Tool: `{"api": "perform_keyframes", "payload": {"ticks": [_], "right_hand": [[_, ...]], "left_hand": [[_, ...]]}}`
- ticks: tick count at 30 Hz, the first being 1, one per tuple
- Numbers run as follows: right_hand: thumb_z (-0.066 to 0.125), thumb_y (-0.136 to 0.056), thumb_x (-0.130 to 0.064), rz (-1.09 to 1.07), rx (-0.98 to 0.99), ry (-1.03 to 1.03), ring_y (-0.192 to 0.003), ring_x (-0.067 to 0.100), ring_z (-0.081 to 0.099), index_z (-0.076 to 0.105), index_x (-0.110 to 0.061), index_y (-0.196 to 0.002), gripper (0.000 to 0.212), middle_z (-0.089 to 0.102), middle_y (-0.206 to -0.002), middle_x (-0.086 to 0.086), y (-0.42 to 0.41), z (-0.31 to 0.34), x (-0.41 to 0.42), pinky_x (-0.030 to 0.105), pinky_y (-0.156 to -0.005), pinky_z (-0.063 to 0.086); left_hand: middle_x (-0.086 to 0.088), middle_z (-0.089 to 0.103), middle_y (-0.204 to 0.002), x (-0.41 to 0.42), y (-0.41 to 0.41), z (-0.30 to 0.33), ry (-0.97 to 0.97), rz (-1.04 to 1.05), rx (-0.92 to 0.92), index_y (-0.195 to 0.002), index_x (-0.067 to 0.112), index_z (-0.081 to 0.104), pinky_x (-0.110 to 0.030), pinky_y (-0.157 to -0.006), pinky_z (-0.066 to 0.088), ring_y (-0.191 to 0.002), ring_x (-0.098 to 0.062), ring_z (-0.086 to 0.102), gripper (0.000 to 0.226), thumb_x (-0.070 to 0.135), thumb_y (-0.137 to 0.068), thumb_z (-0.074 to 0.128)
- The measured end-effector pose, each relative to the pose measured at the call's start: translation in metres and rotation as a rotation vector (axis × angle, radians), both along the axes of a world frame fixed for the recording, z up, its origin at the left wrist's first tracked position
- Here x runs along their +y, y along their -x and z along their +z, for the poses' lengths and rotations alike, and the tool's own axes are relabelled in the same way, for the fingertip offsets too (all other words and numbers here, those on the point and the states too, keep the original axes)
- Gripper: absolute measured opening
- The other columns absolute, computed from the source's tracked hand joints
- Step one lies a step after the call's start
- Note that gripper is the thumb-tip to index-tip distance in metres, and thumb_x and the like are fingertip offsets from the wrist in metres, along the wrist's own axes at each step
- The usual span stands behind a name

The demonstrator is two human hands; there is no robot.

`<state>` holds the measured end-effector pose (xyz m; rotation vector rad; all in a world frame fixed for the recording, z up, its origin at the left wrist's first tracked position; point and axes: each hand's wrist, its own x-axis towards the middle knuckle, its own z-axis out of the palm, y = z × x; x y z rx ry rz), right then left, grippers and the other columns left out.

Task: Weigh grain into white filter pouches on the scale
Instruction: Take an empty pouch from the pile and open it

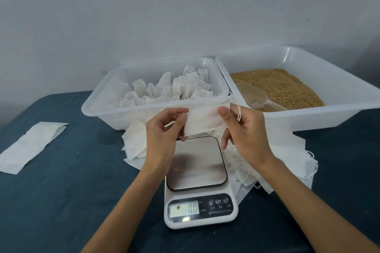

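Note:
I hold one flat white filter pouch [202, 121] in the air above the far edge of the scale [199, 183]. My left hand [164, 131] pinches its left edge and my right hand [244, 131] pinches its right edge, where a white drawstring hangs by my fingers. The scale's steel platform is bare and its display reads 0.0. Brown grain [281, 86] fills the right white tray [337, 109], with a clear plastic scoop [257, 96] lying in it.
The left white tray [96, 107] holds several opened pouches [164, 90] standing upright. Loose flat pouches [287, 150] lie piled around the scale. A flat stack of pouches [30, 146] lies at the left on the dark blue tabletop [72, 191]. A grey wall stands behind.

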<state>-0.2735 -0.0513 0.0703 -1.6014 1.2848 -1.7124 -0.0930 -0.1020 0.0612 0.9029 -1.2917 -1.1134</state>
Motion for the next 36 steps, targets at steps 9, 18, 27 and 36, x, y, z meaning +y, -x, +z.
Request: {"api": "perform_keyframes", "payload": {"ticks": [9,18,27,36], "right_hand": [[0.062,-0.096,-0.048,0.073,0.040,-0.048,-0.037,0.022,0.062,0.042,-0.003,-0.064,0.059,0.036,-0.050,0.015,0.000,0.000,-0.002,0.022,-0.037,0.028],[0.035,-0.077,-0.092,0.237,0.255,-0.299,-0.044,0.027,0.067,0.071,-0.003,-0.093,0.097,0.068,-0.071,-0.002,0.005,0.043,0.018,0.025,-0.038,0.034],[0.020,-0.058,-0.104,0.315,0.640,-0.433,-0.053,0.022,0.071,0.072,-0.009,-0.085,0.111,0.074,-0.093,0.000,-0.005,0.097,0.032,0.017,-0.051,0.042],[0.019,-0.063,-0.092,0.355,0.949,-0.674,-0.058,0.022,0.073,0.074,-0.021,-0.102,0.098,0.073,-0.102,-0.010,-0.020,0.131,0.024,0.033,-0.061,0.054]], "left_hand": [[0.017,0.061,-0.138,0.020,0.004,0.004,0.338,-0.175,-0.559,-0.143,0.030,0.058,-0.019,-0.107,0.044,-0.132,-0.006,0.056,0.079,0.044,-0.073,0.091],[0.001,0.066,-0.135,0.034,0.010,0.013,0.365,-0.242,-0.560,-0.146,0.012,0.053,-0.034,-0.107,0.048,-0.125,-0.013,0.062,0.069,0.012,-0.077,0.062],[0.009,0.071,-0.113,0.040,0.011,0.014,0.226,-0.343,-0.366,-0.126,0.018,0.061,-0.035,-0.098,0.052,-0.111,-0.013,0.066,0.053,0.037,-0.077,0.056],[0.015,0.073,-0.098,0.042,0.018,0.005,0.114,-0.340,-0.319,-0.102,0.038,0.066,-0.017,-0.079,0.053,-0.095,-0.005,0.070,0.028,0.031,-0.081,0.083]]}}
